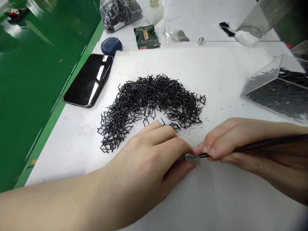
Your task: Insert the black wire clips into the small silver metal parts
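My left hand (154, 157) pinches a small metal piece (188, 156) between thumb and forefinger; most of that piece is hidden by the fingers. In my right hand (233, 144) is a pair of black tweezers (264, 143), closed round by the fingers, with the tips touching the metal piece. Whether the tips grip a tiny part there, I cannot tell. Just beyond my left hand, a curved heap of small black forked parts (154, 91) lies on the white table (223, 192).
A black phone (88, 80) and a dark blue case (111, 46) lie at the left edge. At right stands a clear box (276, 86) of black parts. Farther back are a green packet (146, 37), a bag of black parts (115, 16) and a clear container (262, 19).
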The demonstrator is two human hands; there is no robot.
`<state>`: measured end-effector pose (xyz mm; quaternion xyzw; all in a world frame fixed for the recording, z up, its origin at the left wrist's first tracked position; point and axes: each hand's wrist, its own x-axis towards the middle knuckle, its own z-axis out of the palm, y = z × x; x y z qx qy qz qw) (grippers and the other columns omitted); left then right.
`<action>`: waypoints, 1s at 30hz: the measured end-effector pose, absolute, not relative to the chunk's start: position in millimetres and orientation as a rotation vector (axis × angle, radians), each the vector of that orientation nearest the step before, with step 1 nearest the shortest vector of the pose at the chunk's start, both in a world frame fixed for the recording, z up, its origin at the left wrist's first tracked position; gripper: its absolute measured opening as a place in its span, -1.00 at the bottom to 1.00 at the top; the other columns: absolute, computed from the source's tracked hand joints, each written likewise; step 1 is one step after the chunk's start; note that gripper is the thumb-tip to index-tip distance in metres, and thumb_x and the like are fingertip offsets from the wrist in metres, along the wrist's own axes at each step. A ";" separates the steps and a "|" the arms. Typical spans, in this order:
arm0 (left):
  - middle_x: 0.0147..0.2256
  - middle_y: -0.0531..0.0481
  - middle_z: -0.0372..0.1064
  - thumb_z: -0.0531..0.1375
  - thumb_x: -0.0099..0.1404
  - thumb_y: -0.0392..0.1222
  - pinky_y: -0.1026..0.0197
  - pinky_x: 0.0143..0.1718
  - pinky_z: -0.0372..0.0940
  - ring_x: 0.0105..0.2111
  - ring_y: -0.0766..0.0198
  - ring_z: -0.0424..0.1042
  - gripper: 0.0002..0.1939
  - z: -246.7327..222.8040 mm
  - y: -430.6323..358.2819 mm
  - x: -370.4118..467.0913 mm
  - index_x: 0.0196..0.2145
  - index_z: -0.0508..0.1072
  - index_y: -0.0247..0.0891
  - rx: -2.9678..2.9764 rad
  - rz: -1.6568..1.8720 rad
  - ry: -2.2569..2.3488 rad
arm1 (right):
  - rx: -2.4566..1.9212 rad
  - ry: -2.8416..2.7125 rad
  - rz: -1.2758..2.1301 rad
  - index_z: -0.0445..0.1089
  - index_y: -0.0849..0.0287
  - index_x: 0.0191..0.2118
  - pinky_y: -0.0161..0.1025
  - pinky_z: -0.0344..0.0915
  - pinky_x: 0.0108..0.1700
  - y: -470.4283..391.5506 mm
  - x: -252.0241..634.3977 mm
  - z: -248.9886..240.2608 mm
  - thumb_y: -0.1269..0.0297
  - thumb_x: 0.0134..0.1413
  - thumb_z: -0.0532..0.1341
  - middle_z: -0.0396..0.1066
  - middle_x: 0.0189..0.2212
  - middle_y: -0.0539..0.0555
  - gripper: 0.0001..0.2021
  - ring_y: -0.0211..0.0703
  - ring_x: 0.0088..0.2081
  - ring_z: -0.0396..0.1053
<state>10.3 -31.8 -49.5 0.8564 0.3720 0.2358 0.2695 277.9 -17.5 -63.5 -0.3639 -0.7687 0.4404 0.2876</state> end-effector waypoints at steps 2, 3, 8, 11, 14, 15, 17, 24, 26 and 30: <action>-0.28 -0.03 0.51 0.32 0.50 -0.32 0.16 -0.11 0.41 -0.26 0.20 0.45 -0.89 -49.2 -30.8 10.8 -0.17 0.67 -0.38 2.312 0.638 1.014 | -0.975 -2.060 1.173 0.60 -0.26 -0.01 -0.29 0.65 -0.07 -17.2 278.3 -63.6 0.33 0.35 0.33 0.65 -0.07 -0.11 -0.75 -0.10 -0.08 0.65; -0.28 -0.03 0.51 0.32 0.50 -0.31 0.16 -0.12 0.41 -0.26 0.20 0.45 -0.89 -49.0 -30.4 11.1 -0.17 0.67 -0.38 2.315 0.641 1.009 | -0.975 -2.066 1.168 0.59 -0.26 -0.01 -0.30 0.65 -0.06 -17.1 278.5 -63.7 0.34 0.35 0.33 0.65 -0.06 -0.11 -0.74 -0.11 -0.07 0.65; -0.28 -0.02 0.51 0.32 0.50 -0.31 0.17 -0.11 0.42 -0.25 0.20 0.46 -0.89 -48.9 -31.5 10.2 -0.16 0.67 -0.37 2.305 0.637 1.005 | -0.942 -2.062 1.165 0.59 -0.25 0.01 -0.30 0.65 -0.07 -17.1 277.4 -64.1 0.35 0.35 0.33 0.66 -0.08 -0.11 -0.73 -0.12 -0.09 0.66; -0.28 -0.02 0.51 0.33 0.49 -0.32 0.18 -0.12 0.41 -0.26 0.21 0.46 -0.90 -49.8 -32.5 9.1 -0.17 0.67 -0.37 2.301 0.640 0.991 | -0.960 -2.045 1.158 0.59 -0.26 -0.01 -0.24 0.66 -0.12 -16.0 275.9 -63.3 0.32 0.34 0.34 0.68 -0.12 -0.11 -0.75 -0.07 -0.14 0.67; -0.28 -0.01 0.52 0.33 0.49 -0.32 0.20 -0.12 0.41 -0.24 0.23 0.47 -0.92 -51.3 -30.4 9.1 -0.16 0.67 -0.35 2.280 0.646 0.992 | -0.969 -2.015 1.099 0.61 -0.24 -0.07 -0.18 0.66 -0.22 -13.2 276.2 -62.1 0.28 0.32 0.36 0.68 -0.21 -0.08 -0.81 -0.02 -0.19 0.67; -0.28 0.00 0.52 0.34 0.49 -0.32 0.21 -0.12 0.40 -0.24 0.23 0.47 -0.92 -51.7 -29.4 9.2 -0.14 0.67 -0.35 2.272 0.648 0.997 | -0.973 -1.998 1.065 0.62 -0.23 -0.09 -0.17 0.65 -0.26 -12.1 276.5 -61.9 0.26 0.31 0.37 0.68 -0.25 -0.07 -0.83 -0.02 -0.21 0.66; -0.28 0.01 0.52 0.35 0.47 -0.32 0.21 -0.14 0.40 -0.24 0.24 0.46 -0.94 -52.2 -27.7 9.5 -0.14 0.67 -0.33 2.266 0.649 0.990 | -0.999 -1.949 0.981 0.63 -0.23 -0.13 -0.16 0.62 -0.35 -10.7 277.1 -61.7 0.21 0.29 0.40 0.65 -0.31 -0.06 -0.88 -0.02 -0.25 0.64; -0.29 0.01 0.53 0.36 0.46 -0.32 0.23 -0.20 0.39 -0.27 0.26 0.47 -0.95 -50.5 -29.2 9.5 -0.16 0.66 -0.32 2.260 0.664 1.013 | -1.101 -1.880 0.794 0.65 -0.29 -0.14 -0.03 0.59 -0.26 -17.3 284.6 -53.0 0.14 0.23 0.45 0.60 -0.18 -0.03 -0.88 -0.02 -0.29 0.57; -0.28 0.00 0.54 0.36 0.45 -0.32 0.23 -0.21 0.39 -0.27 0.26 0.47 -0.95 -51.1 -29.2 9.4 -0.16 0.67 -0.32 2.260 0.675 1.012 | -1.147 -1.955 0.697 0.65 -0.33 -0.12 -0.01 0.55 -0.25 -16.9 290.0 -48.0 0.18 0.22 0.45 0.59 -0.21 -0.01 -0.82 0.00 -0.30 0.54; -0.28 0.00 0.56 0.36 0.44 -0.33 0.22 -0.21 0.40 -0.26 0.25 0.50 -0.94 -51.9 -27.7 8.6 -0.15 0.67 -0.31 2.264 0.674 1.019 | -1.209 -2.097 0.543 0.67 -0.37 -0.11 -0.03 0.45 -0.40 -9.1 300.1 -37.9 0.14 0.16 0.47 0.59 -0.29 0.00 -0.80 0.03 -0.36 0.52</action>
